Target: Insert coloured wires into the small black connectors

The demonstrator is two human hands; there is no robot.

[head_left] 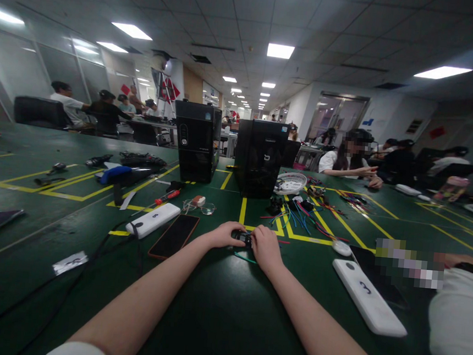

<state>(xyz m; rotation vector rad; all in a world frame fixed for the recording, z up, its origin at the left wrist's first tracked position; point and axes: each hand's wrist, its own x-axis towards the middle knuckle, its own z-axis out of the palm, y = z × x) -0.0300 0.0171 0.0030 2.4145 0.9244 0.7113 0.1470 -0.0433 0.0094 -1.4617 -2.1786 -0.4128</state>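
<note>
My left hand (225,235) and my right hand (266,248) meet over the green table (228,320), fingers closed around a small black part (243,238). Its exact kind is too small to make out, and the fingers cover some of it. A green wire (246,258) curves out below it, and a short red wire end shows to the right of my right hand. Left of my left hand lies a dark phone (174,237). Beyond my right hand is a loose bunch of coloured wires (299,216) with black parts among them.
Two black computer towers (198,146) stand ahead. A white basket (290,183) sits beside the right one. Glasses (206,209), a red screwdriver (167,197) and a white power bank (154,220) lie left; another white power bank (369,297) lies right, near a person's sleeve (459,324).
</note>
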